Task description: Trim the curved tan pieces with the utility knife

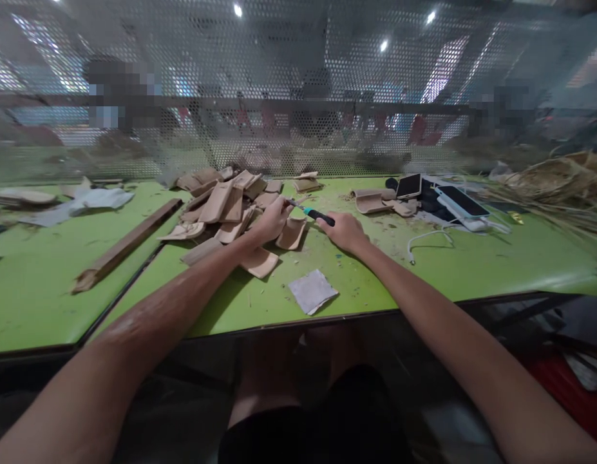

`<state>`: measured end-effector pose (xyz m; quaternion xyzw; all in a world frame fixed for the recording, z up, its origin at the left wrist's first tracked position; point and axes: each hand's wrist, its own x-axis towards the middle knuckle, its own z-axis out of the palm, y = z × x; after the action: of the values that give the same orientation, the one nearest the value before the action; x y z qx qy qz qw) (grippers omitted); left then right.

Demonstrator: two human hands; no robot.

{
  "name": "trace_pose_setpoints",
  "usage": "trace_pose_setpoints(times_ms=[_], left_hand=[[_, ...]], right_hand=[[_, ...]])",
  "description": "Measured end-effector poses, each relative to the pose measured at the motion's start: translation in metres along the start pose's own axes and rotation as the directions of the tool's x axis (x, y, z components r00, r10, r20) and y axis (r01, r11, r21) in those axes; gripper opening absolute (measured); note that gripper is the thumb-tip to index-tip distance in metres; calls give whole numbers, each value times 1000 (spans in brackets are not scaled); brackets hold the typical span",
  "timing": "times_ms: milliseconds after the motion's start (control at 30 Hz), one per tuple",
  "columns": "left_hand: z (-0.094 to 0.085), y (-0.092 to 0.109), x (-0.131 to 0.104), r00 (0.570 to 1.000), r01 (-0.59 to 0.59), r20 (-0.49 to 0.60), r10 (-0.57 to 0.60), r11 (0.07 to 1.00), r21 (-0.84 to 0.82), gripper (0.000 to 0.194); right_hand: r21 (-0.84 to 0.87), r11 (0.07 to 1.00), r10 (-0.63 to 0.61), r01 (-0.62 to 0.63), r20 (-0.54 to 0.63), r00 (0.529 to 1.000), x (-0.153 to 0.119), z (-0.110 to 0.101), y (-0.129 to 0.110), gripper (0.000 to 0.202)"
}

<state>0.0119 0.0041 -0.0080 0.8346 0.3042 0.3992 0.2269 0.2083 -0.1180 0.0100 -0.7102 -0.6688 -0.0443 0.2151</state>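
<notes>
A screwdriver-like tool (319,216) with a black and teal handle lies between my two hands, its thin end pointing up and left. My right hand (345,232) is closed round the rear of its handle. Beside the tip is my left hand (273,221), its fingers pinched together near the metal end; what they grip is too small to make out. Just left of and under my left hand spreads a pile of curved tan wooden pieces (221,201). One curved piece (291,233) rests right below the tool's tip.
A long wooden bar (129,245) lies left on the green table (375,283). Folded grey paper (312,291) is near the front edge. Phones (462,201) and a white cable (429,234) lie right, dry fibres (563,183) beyond. Perforated metal mesh (279,84) stands behind.
</notes>
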Motion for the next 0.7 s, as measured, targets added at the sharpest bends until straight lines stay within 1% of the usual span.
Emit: trace_pose_setpoints(times_ms=[233, 500, 600, 700], left_hand=[[3, -2, 0, 999, 32, 0, -32, 998, -45, 16], [-2, 5, -2, 1000, 18, 1, -18, 1000, -12, 15], [-3, 7, -3, 1000, 18, -1, -18, 1000, -17, 13], [-2, 7, -3, 999, 20, 25, -19, 999, -37, 10]], right_hand=[[-27, 999, 41, -41, -26, 999, 0, 0, 1, 51], [-38, 990, 138, -138, -3, 990, 4, -3, 9, 52], [-11, 992, 128, -128, -7, 992, 4, -3, 10, 54], [30, 997, 66, -66, 7, 998, 4, -3, 8, 54]])
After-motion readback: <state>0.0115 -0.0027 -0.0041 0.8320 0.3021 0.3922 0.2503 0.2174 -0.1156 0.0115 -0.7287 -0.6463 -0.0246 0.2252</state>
